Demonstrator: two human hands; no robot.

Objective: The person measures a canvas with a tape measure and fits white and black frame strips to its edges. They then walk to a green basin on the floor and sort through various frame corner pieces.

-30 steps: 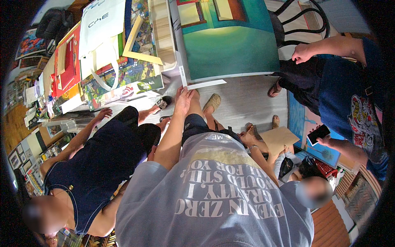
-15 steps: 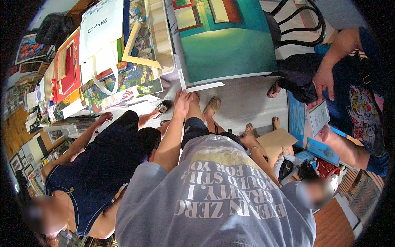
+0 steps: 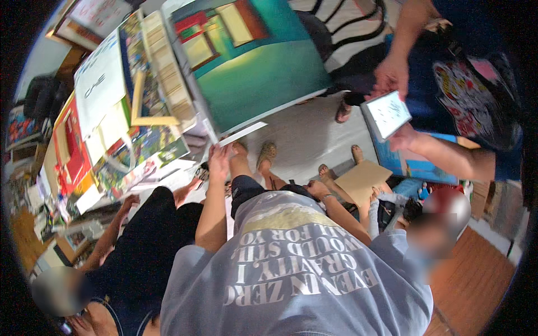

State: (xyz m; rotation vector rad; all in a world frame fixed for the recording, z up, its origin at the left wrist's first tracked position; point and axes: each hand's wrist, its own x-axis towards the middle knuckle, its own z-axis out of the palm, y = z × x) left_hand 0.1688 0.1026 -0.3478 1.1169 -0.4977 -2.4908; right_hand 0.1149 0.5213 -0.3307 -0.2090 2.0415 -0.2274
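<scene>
My left hand (image 3: 220,159) is reached forward, fingers closed on the near end of a white L-shaped frame corner (image 3: 244,131). That piece lies along the lower left corner of a large green painting (image 3: 255,84) with a red and yellow patch at its top. My right hand (image 3: 319,189) is low by my waist, fingers curled in beside something dark at my hip; what they hold, if anything, is hidden.
Left stands a table with a wooden L-shaped frame corner (image 3: 137,106), a white tote bag (image 3: 103,84) and pictures. A person at right holds a tablet (image 3: 386,115). Another sits with brown board (image 3: 363,182); a person in dark clothes is at left. A black chair (image 3: 358,28) stands behind.
The whole view has swung, so the painting and table appear further left and tilted. My left hand stays at the painting's corner. The person's tablet at right now lies flatter.
</scene>
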